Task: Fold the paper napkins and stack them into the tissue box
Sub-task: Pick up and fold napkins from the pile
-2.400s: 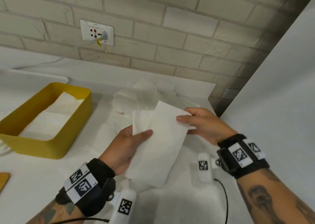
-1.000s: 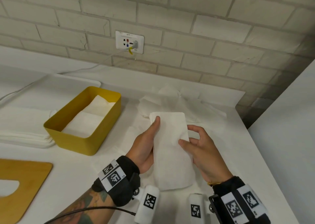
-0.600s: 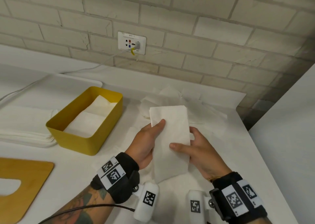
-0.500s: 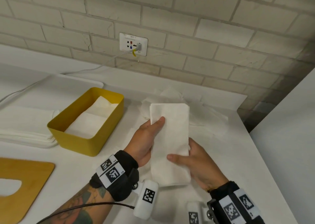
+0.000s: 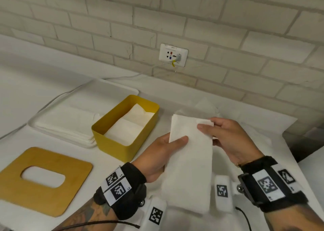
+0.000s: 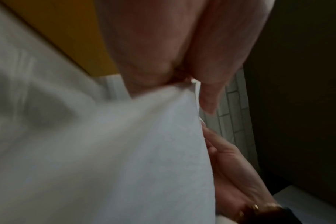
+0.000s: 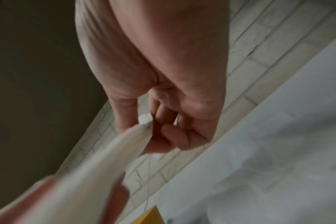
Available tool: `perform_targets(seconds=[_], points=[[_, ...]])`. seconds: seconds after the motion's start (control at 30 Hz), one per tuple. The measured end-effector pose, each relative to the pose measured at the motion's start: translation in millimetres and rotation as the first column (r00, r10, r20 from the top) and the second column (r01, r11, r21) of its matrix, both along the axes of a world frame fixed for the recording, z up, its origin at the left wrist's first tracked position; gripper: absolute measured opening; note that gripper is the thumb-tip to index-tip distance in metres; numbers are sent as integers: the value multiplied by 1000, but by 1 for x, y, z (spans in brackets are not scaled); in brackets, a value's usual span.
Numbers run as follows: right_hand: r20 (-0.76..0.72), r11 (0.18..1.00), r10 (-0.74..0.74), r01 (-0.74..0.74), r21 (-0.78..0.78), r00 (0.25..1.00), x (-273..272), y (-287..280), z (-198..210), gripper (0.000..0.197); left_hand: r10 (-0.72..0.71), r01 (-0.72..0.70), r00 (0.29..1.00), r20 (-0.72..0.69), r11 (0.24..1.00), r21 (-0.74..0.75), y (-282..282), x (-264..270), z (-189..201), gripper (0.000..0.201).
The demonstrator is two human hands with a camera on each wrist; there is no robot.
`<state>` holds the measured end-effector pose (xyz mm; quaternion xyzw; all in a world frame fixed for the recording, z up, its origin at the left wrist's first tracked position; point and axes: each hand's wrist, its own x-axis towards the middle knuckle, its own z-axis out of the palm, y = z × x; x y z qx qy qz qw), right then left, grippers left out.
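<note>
Both wrist views are blurred and dim; the left wrist view shows little beyond the palm and a sheet of white, and the fingers behind the paper are hidden in the head view. The folded white paper napkin (image 5: 190, 160) is held upright in the air just right of the open yellow rectangular tissue box (image 5: 121, 148), its lower edge soft with blur. The left hand (image 5: 157, 157) pinches the napkin's left edge, thumb laid across the front. The right hand (image 5: 229, 141) pinches the top right corner between thumb and curled fingers — the right wrist view shows that corner poking out between them.

Inside the box lie flat white napkins (image 5: 128, 129). Left of the box sits a stack of white sheets on a white tray (image 5: 70, 123), and in front of that a flat wooden lid with an oval slot (image 5: 43, 179). Behind the held napkin, right of the box, loose crumpled napkins (image 5: 206, 107) blend into the white table (image 5: 263, 125).

The wrist straps carry black-and-white square codes; small lettering beside them is too small to read — likewise the print on the white wall socket (image 5: 173, 55) above the box.
</note>
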<state>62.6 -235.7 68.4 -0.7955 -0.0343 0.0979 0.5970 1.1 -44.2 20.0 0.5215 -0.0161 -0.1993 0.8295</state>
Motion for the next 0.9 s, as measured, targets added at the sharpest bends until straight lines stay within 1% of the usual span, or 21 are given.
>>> perform_targets(seconds=[0.07,0.1,0.13,0.17,0.2,0.27,0.3,0.33,0.37,0.4,0.47,0.57,0.67,0.73,0.8,0.87,0.9], points=[[23,999,-37,36,25,999,23,20,7,32,24,-34,997,80,991,129,24,-8,7,41],[26,997,-56,54,60,998,33,30,12,30,54,-81,991,122,972,222,38,-12,11,45],[27,995,-63,61,84,998,43,40,16,25,110,-158,980,164,935,318,53,-16,16,47],[29,994,-57,54,91,998,53,49,20,20,196,-264,959,204,878,400,68,-19,22,47],[39,996,-37,34,78,999,63,58,22,15,293,-379,923,249,804,458,83,-21,28,47],[80,1000,16,-16,8,997,80,79,26,5,441,-566,824,356,620,543,111,-20,38,47],[108,999,38,-34,-40,993,87,90,26,6,470,-619,784,406,529,581,124,-17,42,47],[141,995,57,-44,-95,988,95,101,25,7,478,-645,758,443,452,616,134,-14,43,47],[173,987,77,-51,-150,982,102,112,23,7,470,-652,748,469,385,653,142,-10,43,46],[199,976,100,-57,-208,975,108,124,19,6,450,-641,751,483,321,698,147,-5,41,46],[228,931,159,-69,-359,961,120,144,8,9,394,-579,788,474,213,787,151,4,36,43],[231,812,243,-67,-580,942,128,164,-13,11,251,-479,862,440,120,869,150,15,22,39],[191,665,320,-76,-743,928,128,172,-29,18,133,-380,916,378,-6,925,148,25,8,36],[200,592,359,-57,-804,912,128,176,-34,22,91,-316,942,324,-90,945,147,29,4,38],[221,534,398,-29,-845,890,127,178,-37,22,65,-247,964,259,-149,957,145,32,3,35],[264,513,431,7,-859,863,124,179,-40,21,37,-202,977,211,-174,964,143,33,6,30],[303,526,447,26,-850,841,122,180,-40,20,20,-189,981,195,-181,965,142,32,9,28]])
